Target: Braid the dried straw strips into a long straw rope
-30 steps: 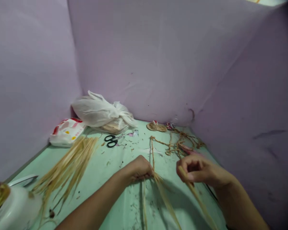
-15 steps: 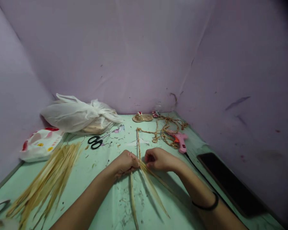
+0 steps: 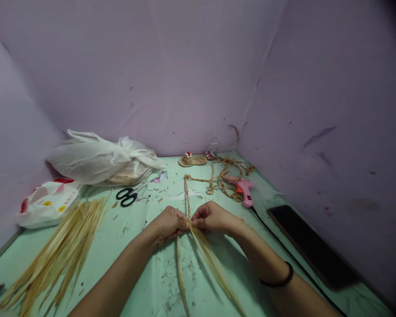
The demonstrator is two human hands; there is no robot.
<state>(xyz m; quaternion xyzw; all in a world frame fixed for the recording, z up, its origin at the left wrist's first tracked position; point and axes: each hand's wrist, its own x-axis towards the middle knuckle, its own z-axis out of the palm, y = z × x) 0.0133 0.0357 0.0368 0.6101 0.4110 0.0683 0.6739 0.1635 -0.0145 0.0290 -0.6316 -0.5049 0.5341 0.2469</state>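
Observation:
A narrow braid (image 3: 187,198) of dried plant fibre runs away from my hands across the table, then bends right into a loose heap of braided cord (image 3: 231,174). My left hand (image 3: 172,224) is closed, pinching the near end of the braid from the left, and one loose strand (image 3: 181,273) hangs down below it. My right hand (image 3: 209,218) pinches at the same spot from the right, its fingertips on the strands. Wider pale strands (image 3: 214,264) fan out toward me beneath it. The exact crossing of the strands is partly hidden by my fingers.
Dried fibre strips (image 3: 59,251) lie at left, beside a plastic-wrapped packet (image 3: 49,202) and a tied white bag (image 3: 105,158). Black-handled scissors (image 3: 128,197) lie near the bag. A pink glue gun (image 3: 246,191), its cable and a dark phone (image 3: 312,246) are at right. A small woven slipper (image 3: 192,161) sits behind.
My right hand has moved in left to the braid's end and its fingertips have closed on the strands there. The separate right-hand strands now lie closer together. The view has shifted slightly.

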